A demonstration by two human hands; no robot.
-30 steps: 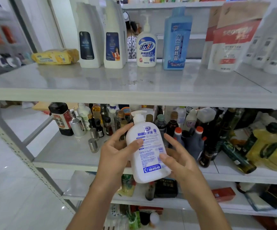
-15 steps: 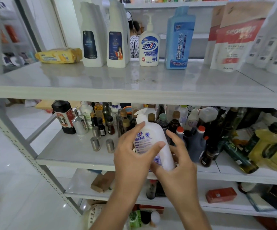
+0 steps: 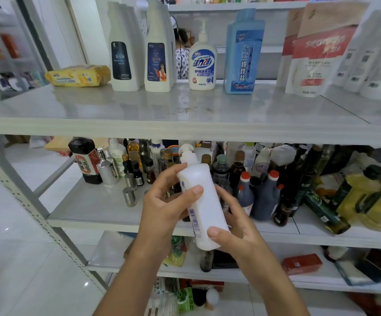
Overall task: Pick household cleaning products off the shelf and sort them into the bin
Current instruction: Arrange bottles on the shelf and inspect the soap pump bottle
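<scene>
Shelf rack [image 3: 185,126] fills the view. The white pump bottle [image 3: 204,208] I hold is in front of its mid board, at centre, off the shelf & in the air. Up & right of the pump bottle, on the top board: refill pouches [image 3: 317,51]. Above it, slightly right: a tall blue bottle [image 3: 244,53]. Up & left of it: white jugs [image 3: 123,58], w/ a yellow pack [image 3: 77,75] farther left. Right of it: yellow bottles [image 3: 371,197]. Behind it: a crowd of sauce bottles [image 3: 244,179]. Straight above it: a soap dispenser [image 3: 202,62]. Below right: a red box [image 3: 302,263].

The pump bottle leans, nozzle up-left, base down-right, plain side to me, label edge on its left. L hand [image 3: 162,208] wraps its upper half, thumb across the front, fingers behind the shoulder. R hand [image 3: 237,231] clamps the lower end, thumb in front, fingers behind.
</scene>
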